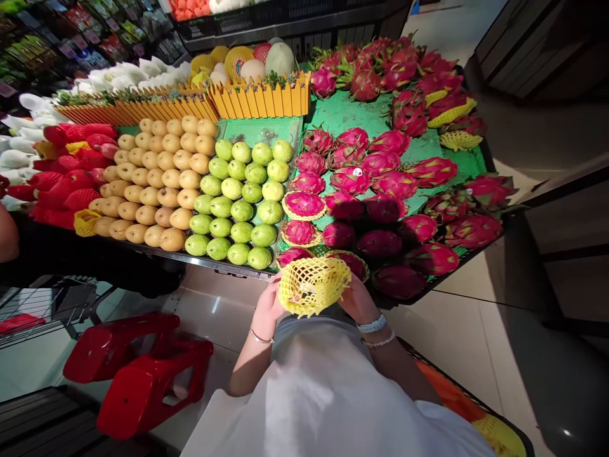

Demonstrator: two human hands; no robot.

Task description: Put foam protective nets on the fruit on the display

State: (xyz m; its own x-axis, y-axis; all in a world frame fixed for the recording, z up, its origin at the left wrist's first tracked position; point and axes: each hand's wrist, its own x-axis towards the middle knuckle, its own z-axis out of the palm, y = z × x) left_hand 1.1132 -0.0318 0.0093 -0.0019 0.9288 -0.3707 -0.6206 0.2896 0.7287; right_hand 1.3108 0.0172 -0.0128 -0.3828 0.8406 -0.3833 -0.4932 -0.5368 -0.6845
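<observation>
A yellow foam fruit net (328, 282) is stretched between my two hands in front of my white shirt, at the near edge of the fruit stand. My left hand (272, 301) grips its left side, the fingers partly behind the mesh. On the other side my right hand (360, 299) holds it, with most fingertips hidden. Skin shows through the holes, and I see no fruit inside the net. Just beyond it lie pink dragon fruits, one of them (304, 205) sitting in a similar yellow net.
Rows of green guavas (242, 211) and tan round fruits (167, 197) fill the stand to the left. A low orange picket fence (259, 100) divides it from melons behind. Red stools (126, 393) stand at lower left, near another person's arm (7, 235). A crate edge (511, 431) is lower right.
</observation>
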